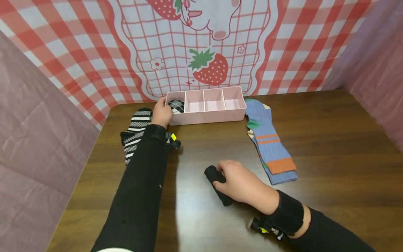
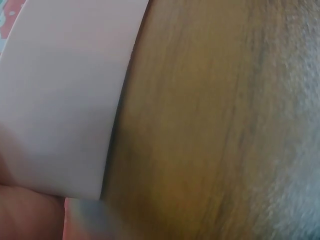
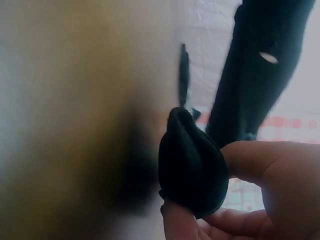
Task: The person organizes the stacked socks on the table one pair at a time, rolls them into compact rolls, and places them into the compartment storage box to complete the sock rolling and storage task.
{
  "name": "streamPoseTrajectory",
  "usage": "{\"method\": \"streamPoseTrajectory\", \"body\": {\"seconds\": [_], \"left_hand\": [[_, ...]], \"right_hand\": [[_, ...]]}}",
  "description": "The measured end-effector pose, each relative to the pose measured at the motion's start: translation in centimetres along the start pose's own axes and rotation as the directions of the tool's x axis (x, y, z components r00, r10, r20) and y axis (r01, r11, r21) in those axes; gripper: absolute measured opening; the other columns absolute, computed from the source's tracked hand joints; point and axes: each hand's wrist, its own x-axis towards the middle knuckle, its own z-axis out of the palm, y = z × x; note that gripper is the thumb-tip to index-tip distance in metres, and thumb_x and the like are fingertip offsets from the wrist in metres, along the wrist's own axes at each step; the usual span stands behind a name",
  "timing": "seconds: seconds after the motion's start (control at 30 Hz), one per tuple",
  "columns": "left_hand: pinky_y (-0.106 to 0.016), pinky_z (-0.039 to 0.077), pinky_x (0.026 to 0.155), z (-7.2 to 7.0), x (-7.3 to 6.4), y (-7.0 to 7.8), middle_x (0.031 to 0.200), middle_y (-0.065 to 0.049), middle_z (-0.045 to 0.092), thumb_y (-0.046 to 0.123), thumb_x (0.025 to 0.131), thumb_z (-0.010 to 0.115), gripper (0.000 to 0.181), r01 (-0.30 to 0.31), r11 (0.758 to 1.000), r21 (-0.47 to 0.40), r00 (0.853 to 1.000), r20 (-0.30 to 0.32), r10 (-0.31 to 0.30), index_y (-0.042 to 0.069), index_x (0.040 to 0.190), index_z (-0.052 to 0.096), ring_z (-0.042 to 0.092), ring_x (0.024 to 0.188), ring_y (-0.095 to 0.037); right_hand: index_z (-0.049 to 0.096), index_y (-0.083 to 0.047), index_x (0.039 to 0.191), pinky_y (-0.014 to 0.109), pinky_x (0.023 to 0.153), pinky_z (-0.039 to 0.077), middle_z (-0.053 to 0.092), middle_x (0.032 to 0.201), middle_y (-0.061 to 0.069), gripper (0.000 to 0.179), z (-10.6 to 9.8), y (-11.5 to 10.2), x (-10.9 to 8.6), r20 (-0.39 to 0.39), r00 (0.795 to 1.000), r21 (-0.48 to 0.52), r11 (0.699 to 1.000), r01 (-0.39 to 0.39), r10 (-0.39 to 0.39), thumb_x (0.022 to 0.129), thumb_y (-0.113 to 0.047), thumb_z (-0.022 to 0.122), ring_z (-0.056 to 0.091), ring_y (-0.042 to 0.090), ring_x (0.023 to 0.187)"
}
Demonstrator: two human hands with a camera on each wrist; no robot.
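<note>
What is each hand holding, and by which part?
Right hand: the rolled black cloth, pinched by its sides. Left hand: the pink divided box, gripped at its left end.

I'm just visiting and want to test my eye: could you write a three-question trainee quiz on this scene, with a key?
1. What does the right hand hold?
A) the blue socks
B) a black roll
C) the striped socks

2. True or false: the left hand touches the pink box.

3. How many of the box's four compartments hold something?

Key: 1. B. 2. True. 3. One: the leftmost, with a checked bundle.
</note>
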Motion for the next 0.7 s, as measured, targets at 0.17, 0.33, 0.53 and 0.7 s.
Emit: {"method": "streamPoseTrajectory", "body": {"seconds": [0.17,0.33,0.53,0.7], "left_hand": [[-0.041,0.034,0.115,-0.4,0.0,-0.4,0.153,-0.01,0.049,0.003,0.098,0.035,0.057,0.016,1.0,-0.001,1.0,-0.013,-0.016,0.011,0.153,0.049,0.044,0.137,-0.025],[-0.042,0.034,0.115,-0.4,-0.2,-0.7,0.151,-0.011,0.051,0.003,0.099,0.035,0.055,0.021,1.0,0.005,1.0,-0.02,-0.021,0.011,0.152,0.05,0.046,0.136,-0.026],[-0.043,0.037,0.114,-0.1,-0.1,-0.6,0.15,-0.014,0.052,0.002,0.098,0.034,0.056,-0.011,0.999,0.04,1.0,-0.003,0.011,0.009,0.151,0.05,0.047,0.135,-0.029],[-0.044,0.038,0.112,0.0,-0.1,-0.1,0.148,-0.017,0.054,0.001,0.095,0.037,0.057,-0.041,0.997,0.063,0.999,-0.009,0.042,0.007,0.151,0.05,0.049,0.132,-0.032]], "right_hand": [[0.066,-0.004,0.111,0.035,0.068,0.048,0.055,0.086,0.002,0.034,-2.5,-1.0,2.0,-0.058,0.997,-0.024,0.999,0.048,-0.05,0.09,-0.027,0.081,0.053,0.018,0.077],[0.065,-0.005,0.116,0.037,0.072,0.051,0.06,0.096,0.005,0.038,-4.9,-3.0,4.7,-0.115,0.992,-0.082,0.995,0.051,-0.06,0.092,-0.031,0.079,0.058,0.02,0.084],[0.064,-0.005,0.111,0.036,0.07,0.051,0.061,0.095,0.007,0.034,-6.7,-4.6,7.7,-0.165,0.983,-0.082,0.994,0.07,-0.082,0.093,-0.03,0.077,0.06,0.021,0.082],[0.064,-0.004,0.111,0.033,0.066,0.052,0.065,0.095,0.008,0.032,-7.8,-5.2,10.2,-0.194,0.979,-0.01,0.998,0.058,-0.059,0.094,-0.028,0.075,0.063,0.021,0.078]]}}
